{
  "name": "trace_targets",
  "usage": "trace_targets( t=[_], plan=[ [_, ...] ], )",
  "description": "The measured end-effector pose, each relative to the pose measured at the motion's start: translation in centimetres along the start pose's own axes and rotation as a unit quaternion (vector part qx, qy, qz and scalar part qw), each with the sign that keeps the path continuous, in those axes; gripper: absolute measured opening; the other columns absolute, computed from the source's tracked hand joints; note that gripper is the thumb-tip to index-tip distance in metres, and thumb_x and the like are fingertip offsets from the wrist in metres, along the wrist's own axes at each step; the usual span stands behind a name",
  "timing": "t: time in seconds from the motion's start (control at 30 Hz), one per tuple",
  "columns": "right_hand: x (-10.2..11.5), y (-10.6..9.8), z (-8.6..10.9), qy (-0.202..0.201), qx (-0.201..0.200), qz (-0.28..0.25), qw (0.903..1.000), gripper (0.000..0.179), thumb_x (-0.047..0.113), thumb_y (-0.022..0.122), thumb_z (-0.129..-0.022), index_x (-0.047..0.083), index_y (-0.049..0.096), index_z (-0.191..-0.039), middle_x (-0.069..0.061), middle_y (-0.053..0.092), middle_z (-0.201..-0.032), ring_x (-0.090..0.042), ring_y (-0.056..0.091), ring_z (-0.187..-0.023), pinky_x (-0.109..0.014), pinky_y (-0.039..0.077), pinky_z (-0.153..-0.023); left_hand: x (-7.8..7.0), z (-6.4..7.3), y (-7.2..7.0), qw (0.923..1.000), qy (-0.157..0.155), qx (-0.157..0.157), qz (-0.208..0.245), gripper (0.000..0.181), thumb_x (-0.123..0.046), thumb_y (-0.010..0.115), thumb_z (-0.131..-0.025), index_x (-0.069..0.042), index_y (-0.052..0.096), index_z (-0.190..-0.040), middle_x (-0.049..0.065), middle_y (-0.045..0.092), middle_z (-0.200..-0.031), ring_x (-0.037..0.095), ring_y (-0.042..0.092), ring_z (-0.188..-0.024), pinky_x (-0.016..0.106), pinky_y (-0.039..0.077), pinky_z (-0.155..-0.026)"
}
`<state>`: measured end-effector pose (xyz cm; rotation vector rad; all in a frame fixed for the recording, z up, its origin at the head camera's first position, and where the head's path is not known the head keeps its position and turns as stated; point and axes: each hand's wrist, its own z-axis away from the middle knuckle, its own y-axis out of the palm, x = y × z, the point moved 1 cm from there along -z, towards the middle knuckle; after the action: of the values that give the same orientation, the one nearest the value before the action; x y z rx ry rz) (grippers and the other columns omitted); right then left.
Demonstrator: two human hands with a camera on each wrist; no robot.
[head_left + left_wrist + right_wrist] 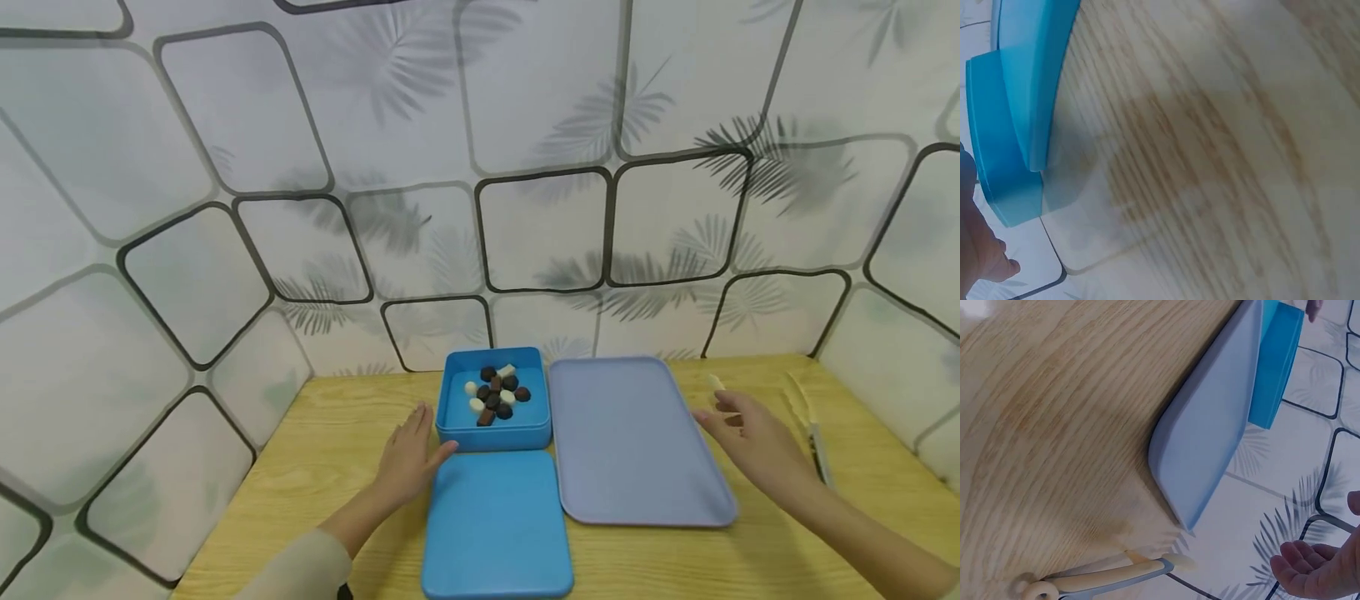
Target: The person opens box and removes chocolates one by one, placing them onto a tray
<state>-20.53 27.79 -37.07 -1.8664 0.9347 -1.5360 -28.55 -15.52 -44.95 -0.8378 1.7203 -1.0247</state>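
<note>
The left hand [411, 457] is held with its grip spread wide, the fingers extended along the left side of the blue box [491, 439] and the thumb set apart toward the box's near left corner; nothing is seen to be held, and whether the box is touched cannot be told. The right hand [757, 442] is placed beside the right edge of the lavender tray [637, 442], its fingers loosely bent and its thumb parted from them, so that a half-open grip is shown with nothing visible between. A small pale thing [716, 382] is seen just beyond those fingers in the head view; whether it is touched cannot be made out. Dark, brown and white pieces [496, 385] are gathered inside the box, which is set at the back of the tabletop [345, 433]. A flat blue lid [497, 525] is laid just in front of the box, and the tray is placed just to the right of both. Cream-and-grey tongs [1107, 578] are laid beyond the tray's right side, near the right hand.
</note>
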Motion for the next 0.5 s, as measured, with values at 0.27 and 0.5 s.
trace_targets(
  t=[0.27, 0.5],
  plan=[
    [-2.1, -0.4, 0.1, -0.011, -0.085, 0.084, 0.9928, 0.079, 0.047, 0.052, -0.095, -0.022, 0.035, -0.131, -0.044, 0.044, -0.122, -0.058, 0.046, -0.104, -0.066, 0.041, -0.075, 0.7, -1.1, 0.4, 0.9968, 0.030, -0.033, -0.066, 0.086, -0.055, 0.051, -0.091, 0.003, 0.024, -0.148, 0.019, 0.016, -0.156, 0.036, 0.015, -0.144, 0.056, 0.014, -0.114],
    [-4.5, 0.0, 0.2, 0.006, -0.109, 0.149, 0.9828, 0.093, 0.057, 0.056, -0.087, -0.021, 0.032, -0.133, -0.043, 0.041, -0.123, -0.062, 0.043, -0.101, -0.065, 0.039, -0.063, -0.3, -2.7, 0.3, 0.9967, 0.025, -0.032, -0.071, 0.089, -0.061, 0.049, -0.089, 0.001, 0.023, -0.149, 0.019, 0.015, -0.156, 0.036, 0.013, -0.144, 0.057, 0.010, -0.114]
  ],
)
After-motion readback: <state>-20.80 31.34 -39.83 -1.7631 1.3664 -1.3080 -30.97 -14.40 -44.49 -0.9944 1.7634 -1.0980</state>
